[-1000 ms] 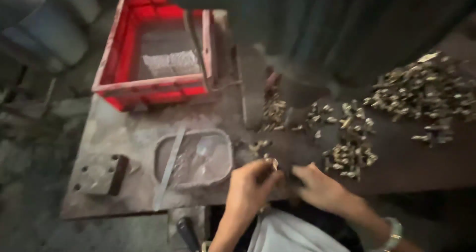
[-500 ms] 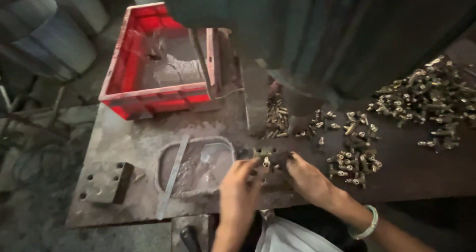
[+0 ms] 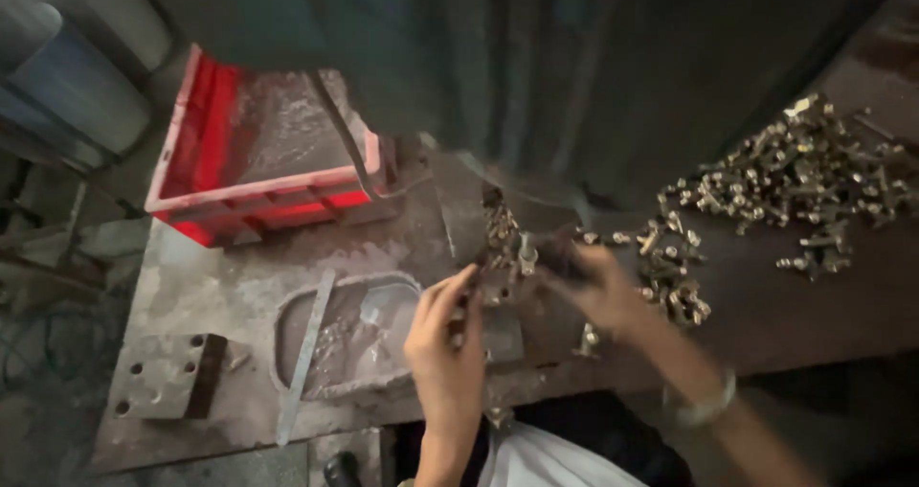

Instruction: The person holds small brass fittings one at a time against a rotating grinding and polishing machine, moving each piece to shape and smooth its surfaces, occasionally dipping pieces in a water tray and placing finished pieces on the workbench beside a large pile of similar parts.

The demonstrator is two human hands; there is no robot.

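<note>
At the near edge of the worn metal worktable (image 3: 239, 276), the left hand (image 3: 445, 353) is raised with fingers partly curled, fingertips close to a small brass fitting (image 3: 525, 254); whether it actually pinches anything cannot be told, as the fingertips are blurred. The right hand (image 3: 598, 286), also blurred, reaches in from the right with a pale bracelet (image 3: 704, 410) at the wrist; its fingers meet the same fitting, but the firmness of the grasp cannot be confirmed. The fitting sits between both hands, just above the table surface, next to a small cluster of brass parts (image 3: 500, 228). To the left of the hands lies a shallow grey tray (image 3: 335, 339) with a flat metal strip (image 3: 304, 353) across its left rim, and farther left a drilled steel block (image 3: 168, 377). Right of the hands, loose brass pieces (image 3: 675, 276) are scattered. Farther back stand a red plastic crate (image 3: 258, 195) on the left and a large heap of brass parts (image 3: 804, 176) on the right.
</note>
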